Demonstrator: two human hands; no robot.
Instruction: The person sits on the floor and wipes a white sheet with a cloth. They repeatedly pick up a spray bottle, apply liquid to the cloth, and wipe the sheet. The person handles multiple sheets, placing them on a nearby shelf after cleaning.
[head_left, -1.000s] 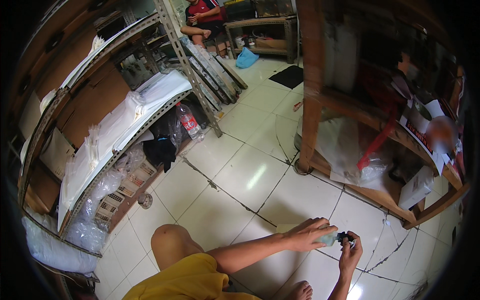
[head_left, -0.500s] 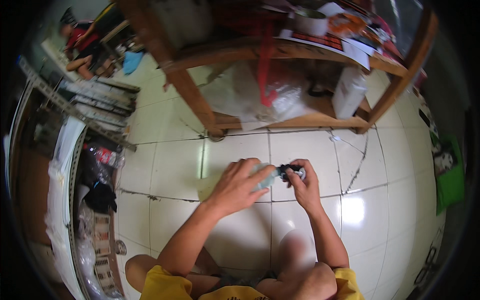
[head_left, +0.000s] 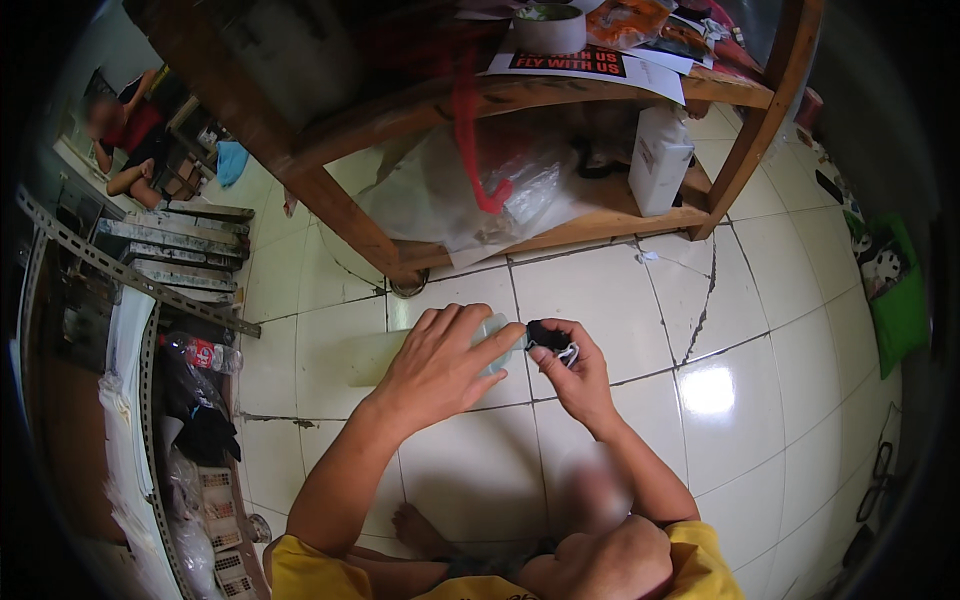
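My left hand [head_left: 435,355] is wrapped over a pale, see-through bottle [head_left: 368,358] tilted on its side. Its yellowish body sticks out to the left, and the rounded greenish shoulder [head_left: 492,326] shows between my fingers. The neck end points right, toward my right hand [head_left: 578,372]. There, thumb and fingers pinch a crumpled black cloth-like piece [head_left: 547,338] with a white edge, close against the bottle's neck. The fingers hide whether the piece touches the mouth.
Ahead stands a wooden shelf [head_left: 420,100] holding a tape roll [head_left: 549,28], plastic sheeting and a white container [head_left: 661,162]. To the left, a metal rack [head_left: 140,275] holds a drink bottle [head_left: 203,354]. A green bag [head_left: 900,320] lies right. Another person [head_left: 130,140] sits far left.
The view has shifted, and both hands sit slightly further left in it. More of the bottle's body shows beside my left hand. Both hands keep their grips.
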